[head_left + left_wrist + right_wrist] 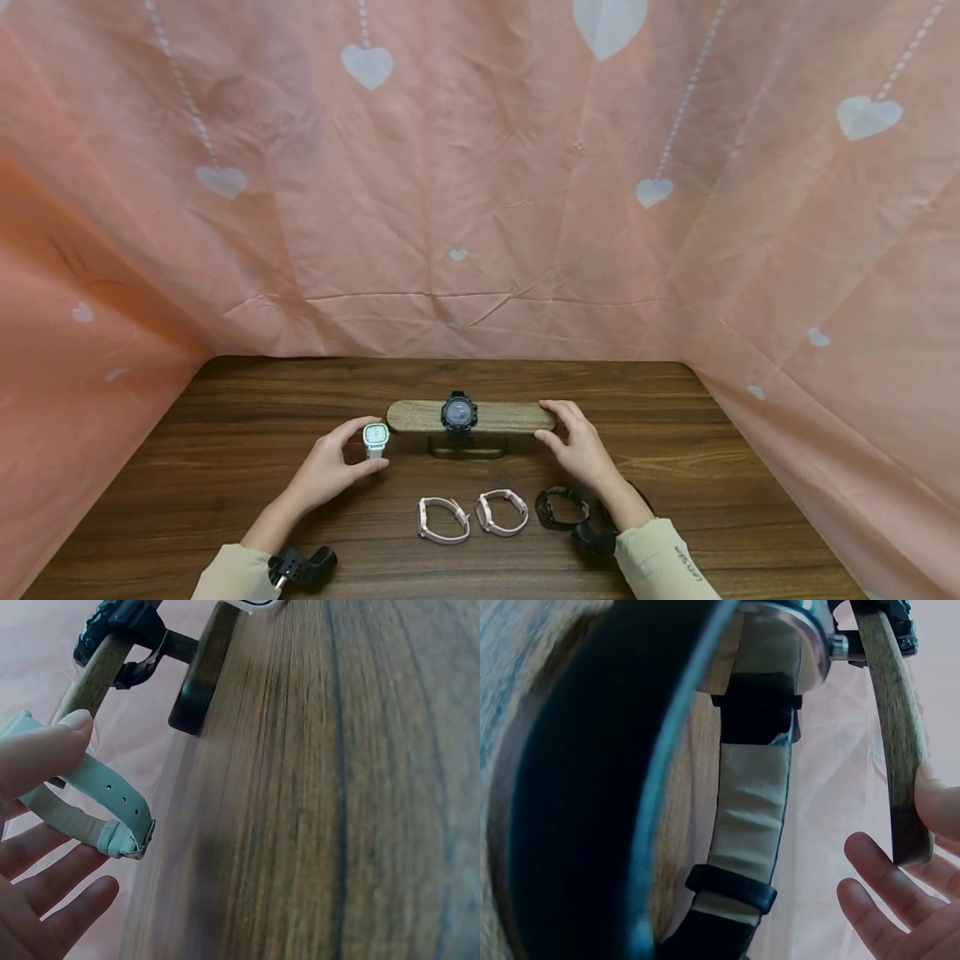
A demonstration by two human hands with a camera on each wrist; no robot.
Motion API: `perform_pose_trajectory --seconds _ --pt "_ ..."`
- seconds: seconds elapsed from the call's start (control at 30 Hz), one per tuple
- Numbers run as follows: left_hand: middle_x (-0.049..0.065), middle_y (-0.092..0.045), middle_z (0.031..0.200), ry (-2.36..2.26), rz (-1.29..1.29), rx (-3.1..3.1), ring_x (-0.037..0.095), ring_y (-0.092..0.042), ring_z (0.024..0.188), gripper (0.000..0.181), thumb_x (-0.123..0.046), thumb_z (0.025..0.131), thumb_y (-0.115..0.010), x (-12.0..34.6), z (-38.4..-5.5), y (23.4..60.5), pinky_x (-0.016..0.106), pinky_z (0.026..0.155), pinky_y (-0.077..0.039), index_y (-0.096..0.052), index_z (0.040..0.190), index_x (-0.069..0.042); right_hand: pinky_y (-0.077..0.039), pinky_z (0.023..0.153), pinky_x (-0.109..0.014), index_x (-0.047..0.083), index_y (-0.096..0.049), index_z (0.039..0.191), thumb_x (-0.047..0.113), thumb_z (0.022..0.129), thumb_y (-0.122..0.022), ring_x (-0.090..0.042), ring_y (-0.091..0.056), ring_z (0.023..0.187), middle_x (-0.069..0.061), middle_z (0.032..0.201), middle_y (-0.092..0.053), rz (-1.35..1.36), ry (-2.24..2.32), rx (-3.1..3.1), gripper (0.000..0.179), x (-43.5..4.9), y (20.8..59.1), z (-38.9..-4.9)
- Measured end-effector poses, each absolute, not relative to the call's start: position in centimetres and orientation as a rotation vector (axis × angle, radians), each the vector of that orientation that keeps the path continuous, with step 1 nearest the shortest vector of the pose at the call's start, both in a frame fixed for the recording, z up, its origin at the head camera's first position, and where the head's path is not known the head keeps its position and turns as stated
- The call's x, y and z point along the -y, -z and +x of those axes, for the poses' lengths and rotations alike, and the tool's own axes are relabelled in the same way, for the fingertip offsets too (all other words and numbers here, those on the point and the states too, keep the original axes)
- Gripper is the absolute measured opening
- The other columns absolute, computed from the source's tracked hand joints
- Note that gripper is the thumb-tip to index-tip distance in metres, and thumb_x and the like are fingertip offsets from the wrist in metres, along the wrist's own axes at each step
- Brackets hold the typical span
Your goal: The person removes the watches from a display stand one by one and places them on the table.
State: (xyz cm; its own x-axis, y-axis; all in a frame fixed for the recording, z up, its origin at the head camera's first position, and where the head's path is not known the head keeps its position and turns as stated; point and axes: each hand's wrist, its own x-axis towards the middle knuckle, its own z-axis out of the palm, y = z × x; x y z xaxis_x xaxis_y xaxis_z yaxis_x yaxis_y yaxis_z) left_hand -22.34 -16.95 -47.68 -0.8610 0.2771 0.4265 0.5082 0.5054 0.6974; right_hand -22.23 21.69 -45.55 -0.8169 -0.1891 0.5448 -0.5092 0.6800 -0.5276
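My left hand [330, 462] pinches a pale mint-green watch [376, 436] between thumb and fingers, just off the left end of a wooden watch stand [420, 416]. In the left wrist view the watch's strap [124, 791] is buckled into a loop, beside the bar's end; whether the loop surrounds the bar tip I cannot tell. A black digital watch [459, 412] sits around the bar, left of its middle. At the bar's right end, my right hand [581, 446] holds the wood between thumb and fingers, also visible in the right wrist view.
Two pink watches [442, 521] [502, 512] and a black watch [561, 508] lie in a row on the brown table [360, 567], in front of the stand. A black-strapped watch [754, 795] looms close in the right wrist view. Pink curtains with hearts [480, 167] surround the table.
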Motion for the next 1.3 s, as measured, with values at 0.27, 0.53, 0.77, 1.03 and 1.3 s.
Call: perform_pose_trajectory --seconds 0.27,0.53,0.77,1.03,1.3 --pt "-0.002 -0.064 0.104 1.349 -0.614 2.531 0.019 -0.06 0.092 0.059 -0.035 0.069 -0.081 16.7 -21.8 47.5 0.041 0.077 -0.052 -0.059 0.12 -0.015 -0.049 0.071 -0.043 0.001 -0.059 0.117 0.004 0.077 -0.074 -0.021 -0.056 0.087 -0.012 0.112 -0.057 0.53 -0.987 2.442 0.043 -21.7 45.7 -22.2" --pt "-0.004 -0.065 0.099 1.412 -0.605 2.543 0.017 -0.062 0.09 0.057 -0.037 0.07 -0.08 16.6 -20.8 47.6 0.038 0.078 -0.052 -0.058 0.118 -0.018 -0.049 0.067 -0.029 0.002 -0.059 0.117 0.005 0.077 -0.074 -0.015 -0.054 0.078 -0.009 0.111 -0.057 0.53 -0.989 2.45 0.043 -21.8 45.8 -22.2" --pt "-0.005 -0.064 0.101 1.415 -0.681 2.521 0.018 -0.062 0.091 0.057 -0.037 0.072 -0.079 16.4 -20.1 47.8 0.042 0.08 -0.051 -0.059 0.119 -0.013 -0.05 0.066 -0.03 0.001 -0.059 0.117 0.004 0.076 -0.075 -0.015 -0.054 0.076 -0.009 0.11 -0.057 0.541 -0.994 2.437 0.044 -21.7 45.8 -22.2" --pt "-0.007 -0.063 0.103 1.475 -0.752 2.5 0.018 -0.062 0.094 0.059 -0.037 0.072 -0.079 16.0 -19.0 47.6 0.041 0.081 -0.051 -0.057 0.12 -0.011 -0.05 0.066 -0.032 0.001 -0.059 0.118 0.004 0.077 -0.075 -0.016 -0.054 0.077 -0.009 0.11 -0.057 0.546 -0.994 2.43 0.044 -21.7 45.8 -22.3" --pt "-0.008 -0.062 0.103 1.488 -0.837 2.471 0.018 -0.061 0.095 0.056 -0.032 0.071 -0.08 15.5 -18.0 47.9 0.042 0.082 -0.051 -0.056 0.118 -0.014 -0.049 0.067 -0.03 0.003 -0.06 0.117 0.004 0.076 -0.075 -0.015 -0.053 0.077 -0.008 0.11 -0.057 0.542 -0.981 2.427 0.044 -21.7 45.8 -22.3"
